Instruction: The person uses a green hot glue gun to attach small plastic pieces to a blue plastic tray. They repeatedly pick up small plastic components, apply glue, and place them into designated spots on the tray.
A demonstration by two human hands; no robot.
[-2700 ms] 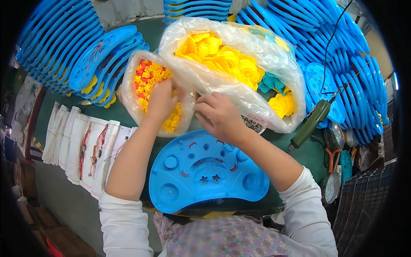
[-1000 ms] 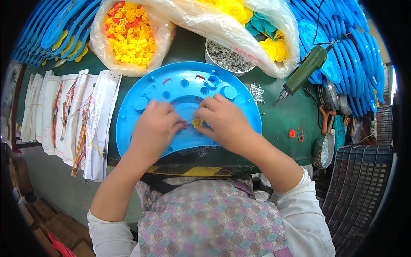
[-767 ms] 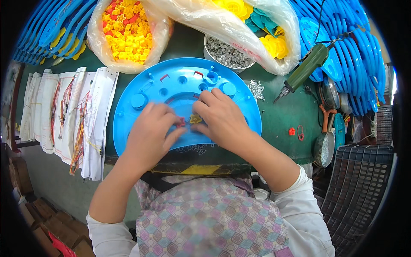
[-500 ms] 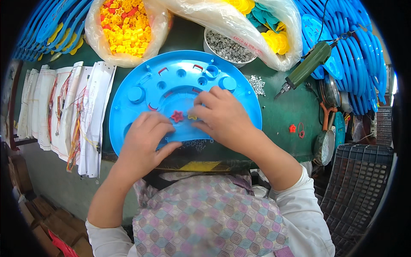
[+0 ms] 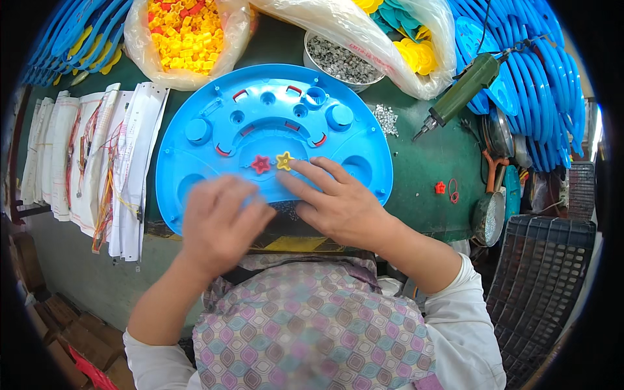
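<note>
A blue half-round plastic panel (image 5: 270, 195) lies in front of me on the green table. Side by side in its middle sit a red star piece (image 5: 260, 164) and a yellow star piece (image 5: 284, 160). My right hand (image 5: 338, 205) rests over the panel's near right part, fingers stretched out, one fingertip close beside the yellow star. Over the near left edge is my left hand (image 5: 224, 221), smeared by motion, so its fingers cannot be read. Small red inserts (image 5: 319, 140) show in several slots of the panel.
Behind the panel stand a bag of yellow and red pieces (image 5: 188, 49) and a bowl of screws (image 5: 341, 58). A green electric screwdriver (image 5: 465, 91) hangs at the right, above loose screws (image 5: 385, 120). Wired white sheets (image 5: 133, 169) lie left; blue panels (image 5: 539, 97) are stacked right.
My right fingers have drawn back from the yellow star, which now shows fully. My left hand has moved nearer to me, away from the red star. The whole view has shifted slightly.
</note>
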